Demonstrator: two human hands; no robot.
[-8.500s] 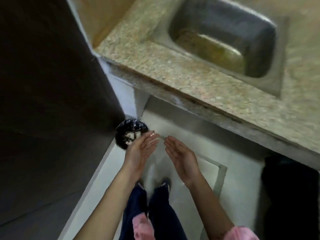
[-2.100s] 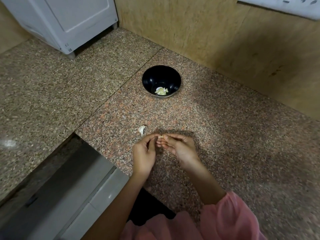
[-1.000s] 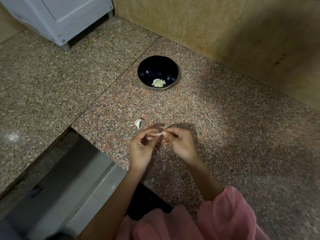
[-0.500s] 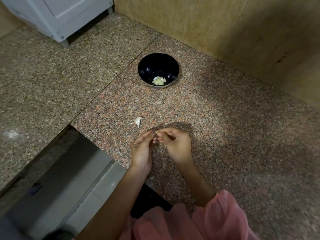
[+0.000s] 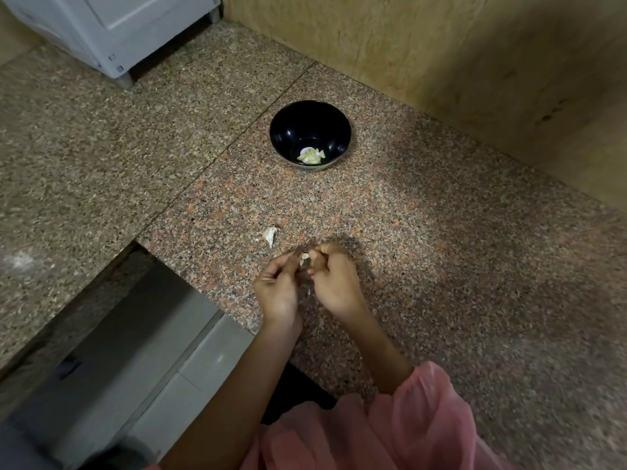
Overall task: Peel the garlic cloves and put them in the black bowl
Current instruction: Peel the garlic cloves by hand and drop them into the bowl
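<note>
Both sets of fingers [image 5: 318, 258] clamp one small pale garlic clove [image 5: 304, 256] over the speckled granite table [image 5: 441, 249], left hand [image 5: 276, 290] meeting right hand [image 5: 334, 283]; peeled cloves [image 5: 310, 156] lie in the round black bowl [image 5: 282, 130].

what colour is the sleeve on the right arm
Pink: the loose fabric sleeve shows best in the head view.

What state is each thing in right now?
left hand: pinches the garlic clove.
right hand: pinches the same garlic clove.
black bowl: upright on the counter.
peeled cloves: lying in the black bowl.
white garlic piece: loose on the counter, untouched.
</note>
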